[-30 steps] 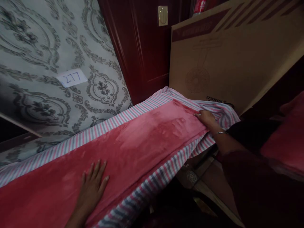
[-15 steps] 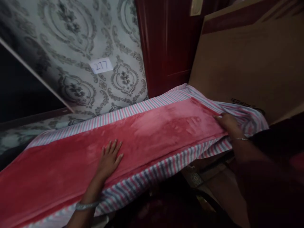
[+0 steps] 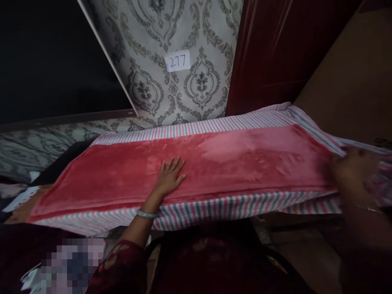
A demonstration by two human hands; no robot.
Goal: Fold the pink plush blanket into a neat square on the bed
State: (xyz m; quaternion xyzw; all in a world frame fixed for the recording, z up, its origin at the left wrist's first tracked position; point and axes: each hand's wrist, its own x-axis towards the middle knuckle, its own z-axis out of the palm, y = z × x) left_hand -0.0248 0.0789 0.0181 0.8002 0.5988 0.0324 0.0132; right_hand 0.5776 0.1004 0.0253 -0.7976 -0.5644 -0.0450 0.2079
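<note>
A long red plush blanket (image 3: 122,171), folded into a strip, lies across a striped pink, grey and white cloth (image 3: 196,214). The cloth shows along both long sides and hangs down at the front. My left hand (image 3: 170,177) rests flat on the middle of the plush near its front edge, fingers spread, holding nothing. At the right end of the strip is my right hand (image 3: 352,171), beside bunched striped cloth. Motion smears its fingers, so its grip cannot be made out.
A dark screen (image 3: 55,61) stands at the back left against patterned wallpaper. A paper marked 277 (image 3: 178,61) is stuck on the wall. Behind the right end are a dark red door (image 3: 272,53) and a large cardboard piece (image 3: 349,77). A pixelated patch covers the lower left.
The view has turned left, showing more of the screen and the strip's left end. My left hand stays flat on the plush. My right hand is now blurred by motion at the right end.
</note>
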